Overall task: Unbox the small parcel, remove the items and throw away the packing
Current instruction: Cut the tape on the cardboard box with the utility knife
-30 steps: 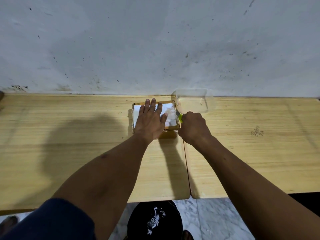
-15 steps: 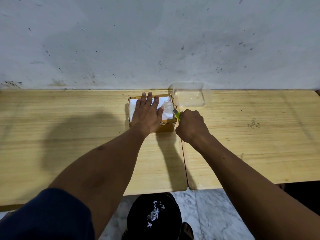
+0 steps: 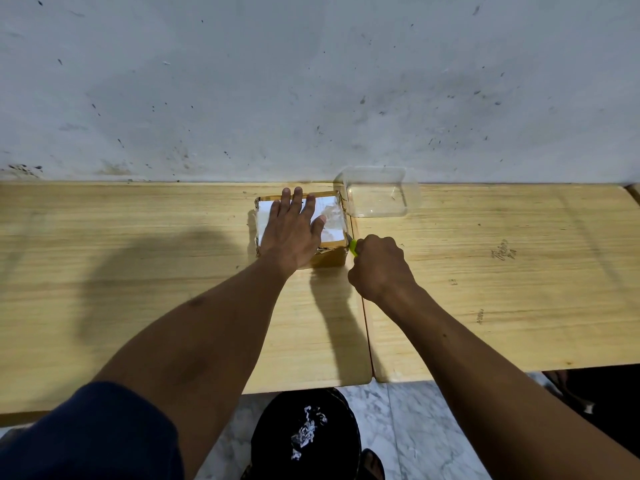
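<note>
A small brown cardboard parcel [image 3: 330, 258] with a white label and clear tape on top sits near the wall on the wooden table [image 3: 138, 271]. My left hand [image 3: 292, 230] lies flat on the parcel's top with straight fingers, pressing it down. My right hand [image 3: 379, 266] is curled in a fist round a yellow-green cutter [image 3: 353, 247], whose tip is at the parcel's near right corner. Most of the cutter is hidden inside the fist.
A clear plastic container [image 3: 379, 192] stands right behind the parcel's right side, against the wall. A black bin [image 3: 306, 434] with crumpled scrap in it stands on the marble floor below the table's front edge. A seam splits the table into two tops.
My right hand with the cutter has drawn back toward me along the parcel's right edge, from the far part to the near corner. My left hand stays flat on the top.
</note>
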{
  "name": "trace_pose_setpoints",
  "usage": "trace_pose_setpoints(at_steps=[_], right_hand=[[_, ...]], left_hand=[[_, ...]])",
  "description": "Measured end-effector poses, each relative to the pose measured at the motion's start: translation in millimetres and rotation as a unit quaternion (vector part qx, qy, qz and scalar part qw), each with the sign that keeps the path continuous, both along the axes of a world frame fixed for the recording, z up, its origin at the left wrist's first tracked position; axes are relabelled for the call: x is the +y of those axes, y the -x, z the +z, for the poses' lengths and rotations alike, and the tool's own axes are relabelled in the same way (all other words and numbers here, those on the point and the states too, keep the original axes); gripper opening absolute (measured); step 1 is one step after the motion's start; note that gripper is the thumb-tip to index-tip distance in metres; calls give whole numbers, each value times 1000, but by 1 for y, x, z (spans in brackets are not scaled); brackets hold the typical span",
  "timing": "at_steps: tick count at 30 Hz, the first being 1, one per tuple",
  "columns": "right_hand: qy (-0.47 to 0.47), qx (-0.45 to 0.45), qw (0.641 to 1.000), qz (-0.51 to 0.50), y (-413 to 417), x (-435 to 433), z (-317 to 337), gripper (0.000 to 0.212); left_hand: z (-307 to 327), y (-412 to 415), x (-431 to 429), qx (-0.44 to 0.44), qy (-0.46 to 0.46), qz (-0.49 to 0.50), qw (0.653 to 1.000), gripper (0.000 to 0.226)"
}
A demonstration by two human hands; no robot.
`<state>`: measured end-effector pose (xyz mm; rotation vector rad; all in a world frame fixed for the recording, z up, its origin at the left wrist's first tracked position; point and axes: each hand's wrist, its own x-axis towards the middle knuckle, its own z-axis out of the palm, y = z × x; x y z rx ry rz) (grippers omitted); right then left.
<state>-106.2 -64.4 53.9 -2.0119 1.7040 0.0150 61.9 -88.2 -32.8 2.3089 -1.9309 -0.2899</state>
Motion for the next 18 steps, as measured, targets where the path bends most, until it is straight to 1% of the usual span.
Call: trace_pose_setpoints(at_steps=[5, 7, 10, 12, 14, 16, 18], right_hand=[[-18, -9, 1000, -1, 7, -2, 2, 17], [-44, -63, 997, -31, 16, -13, 6, 21], [-73, -160, 980, -91, 35, -33, 9, 40], [-80, -199, 968, -128, 44, -42, 6, 49], [-90, -214, 962, -145, 47, -47, 3, 54], [-99, -222, 958, -151, 47, -48, -2, 55], [-104, -232, 954, -157, 45, -47, -5, 55]], left_hand=[[4, 0, 3, 23, -7, -11, 1000, 60], [7, -4, 4, 49, -14, -22, 998, 60], [13, -21, 8, 82, -5, -77, 994, 58], [15, -37, 11, 57, 8, -159, 986, 60], [12, -51, 13, 12, 15, -234, 972, 61], [6, -61, 16, 3, 36, -253, 967, 57], [0, -56, 25, 11, 83, -211, 974, 54]])
